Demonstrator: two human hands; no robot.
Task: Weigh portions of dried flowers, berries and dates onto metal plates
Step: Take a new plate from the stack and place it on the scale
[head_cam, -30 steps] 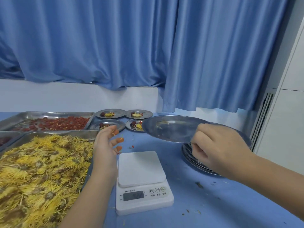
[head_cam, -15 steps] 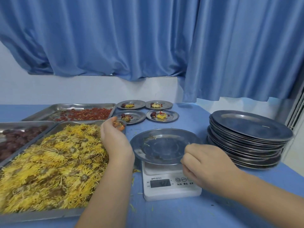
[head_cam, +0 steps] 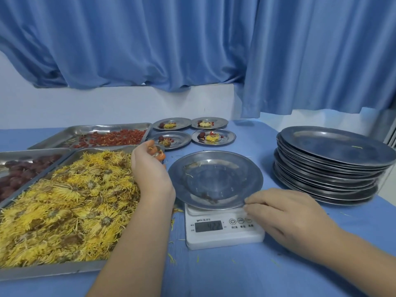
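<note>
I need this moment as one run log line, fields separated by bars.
scale: unfilled plate on it | right hand: pinches plate rim | left hand: at flower tray edge, contents unclear | filled plates: four, behind

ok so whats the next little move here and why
Probably let the right hand release the empty plate, then zero the scale. Its fingertips hold the plate's near rim, which could skew the reading. The display shows blurred digits that look non-zero, though only stray bits lie on the plate.
</note>
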